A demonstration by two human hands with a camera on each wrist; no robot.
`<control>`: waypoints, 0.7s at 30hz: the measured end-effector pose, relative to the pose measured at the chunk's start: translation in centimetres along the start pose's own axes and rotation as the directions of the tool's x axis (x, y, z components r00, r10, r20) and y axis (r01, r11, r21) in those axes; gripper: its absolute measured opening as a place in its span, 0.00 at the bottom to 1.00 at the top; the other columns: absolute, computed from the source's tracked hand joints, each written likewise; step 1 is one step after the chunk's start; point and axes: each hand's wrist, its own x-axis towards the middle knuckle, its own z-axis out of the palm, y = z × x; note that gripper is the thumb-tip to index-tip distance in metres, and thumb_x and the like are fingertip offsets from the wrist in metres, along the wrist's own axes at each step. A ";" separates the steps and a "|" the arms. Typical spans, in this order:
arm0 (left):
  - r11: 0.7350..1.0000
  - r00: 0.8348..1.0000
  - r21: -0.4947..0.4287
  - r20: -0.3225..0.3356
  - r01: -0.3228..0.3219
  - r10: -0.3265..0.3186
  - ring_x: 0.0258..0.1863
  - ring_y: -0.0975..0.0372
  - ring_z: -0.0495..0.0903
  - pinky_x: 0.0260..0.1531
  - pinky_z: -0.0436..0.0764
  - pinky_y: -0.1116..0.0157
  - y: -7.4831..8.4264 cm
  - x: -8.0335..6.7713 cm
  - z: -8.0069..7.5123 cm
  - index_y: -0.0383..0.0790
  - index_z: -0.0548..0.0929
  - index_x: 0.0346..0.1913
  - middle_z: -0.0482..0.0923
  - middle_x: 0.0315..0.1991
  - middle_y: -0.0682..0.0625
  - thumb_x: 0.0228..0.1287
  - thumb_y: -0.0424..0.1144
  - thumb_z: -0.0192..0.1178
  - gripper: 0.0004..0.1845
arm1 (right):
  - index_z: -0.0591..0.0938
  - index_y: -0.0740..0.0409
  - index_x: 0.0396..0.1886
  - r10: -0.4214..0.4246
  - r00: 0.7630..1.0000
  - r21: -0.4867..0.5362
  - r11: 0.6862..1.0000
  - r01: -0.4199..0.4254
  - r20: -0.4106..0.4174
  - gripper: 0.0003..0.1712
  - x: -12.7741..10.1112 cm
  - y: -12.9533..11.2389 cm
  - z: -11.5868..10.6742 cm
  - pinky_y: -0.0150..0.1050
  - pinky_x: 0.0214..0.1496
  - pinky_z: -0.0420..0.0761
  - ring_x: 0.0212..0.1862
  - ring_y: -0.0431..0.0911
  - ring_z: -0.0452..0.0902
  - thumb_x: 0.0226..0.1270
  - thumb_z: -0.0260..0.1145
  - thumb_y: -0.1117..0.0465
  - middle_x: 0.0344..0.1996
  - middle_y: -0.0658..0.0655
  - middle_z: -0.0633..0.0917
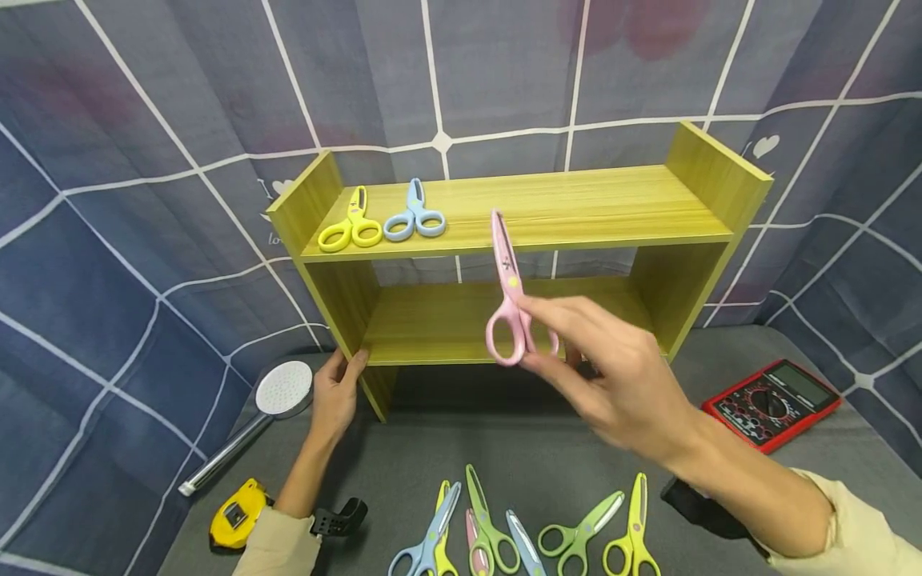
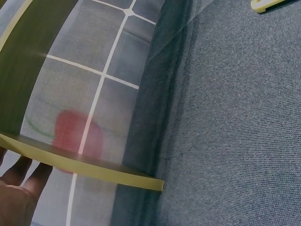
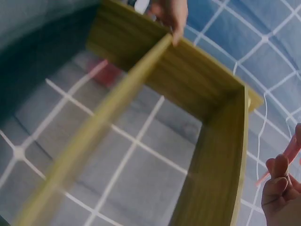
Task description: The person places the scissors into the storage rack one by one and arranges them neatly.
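Note:
In the head view my right hand [image 1: 612,368] pinches a pair of pink scissors [image 1: 509,276] between thumb and fingers, near the handle loops. The scissors are raised in front of the wooden shelf [image 1: 547,250], blades pointing up. My left hand [image 1: 336,396] grips the edge of the shelf's left side panel, by the lower board. On the top board lie yellow scissors [image 1: 353,224] and, to their right, light blue scissors [image 1: 414,216]. The right wrist view shows the pink scissors [image 3: 292,150] only partly, behind the fingers.
Several more scissors [image 1: 492,528] in green, blue, yellow and pink lie on the grey cloth [image 1: 403,448] at the front. A shower head [image 1: 284,390] and a yellow tape measure [image 1: 239,514] are at left. A red multimeter [image 1: 771,404] sits at right. Tile-patterned fabric hangs behind.

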 end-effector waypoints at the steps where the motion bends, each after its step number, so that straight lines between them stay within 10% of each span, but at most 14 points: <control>1: 1.000 1.000 0.000 0.000 0.002 -0.002 0.49 0.68 0.78 0.50 0.74 0.73 0.0 0.0 0.0 0.26 0.75 0.63 0.80 0.51 0.47 0.74 0.31 0.54 0.18 | 0.79 0.64 0.61 0.013 1.000 -0.030 0.999 -0.013 0.005 0.24 0.7 0.4 -0.2 0.25 0.28 0.72 0.28 0.37 0.72 0.69 0.68 0.57 0.41 0.55 0.84; 12: 1.000 1.000 0.006 0.010 0.007 -0.007 0.49 0.68 0.78 0.51 0.74 0.72 0.1 0.0 0.1 0.27 0.76 0.63 0.79 0.53 0.39 0.74 0.32 0.54 0.19 | 0.80 0.60 0.61 0.125 0.988 -0.252 0.963 -0.099 0.088 0.23 7.3 3.6 -0.4 0.39 0.27 0.68 0.22 0.44 0.67 0.67 0.69 0.61 0.37 0.56 0.86; 21: 1.000 1.000 0.025 -0.007 0.017 -0.017 0.49 0.69 0.78 0.50 0.74 0.73 0.1 -0.1 0.0 0.27 0.76 0.62 0.79 0.52 0.39 0.74 0.32 0.54 0.18 | 0.79 0.55 0.61 0.315 0.932 -0.289 0.922 -0.256 0.178 0.23 10.3 5.3 0.1 0.43 0.35 0.65 0.30 0.51 0.67 0.70 0.66 0.53 0.40 0.57 0.87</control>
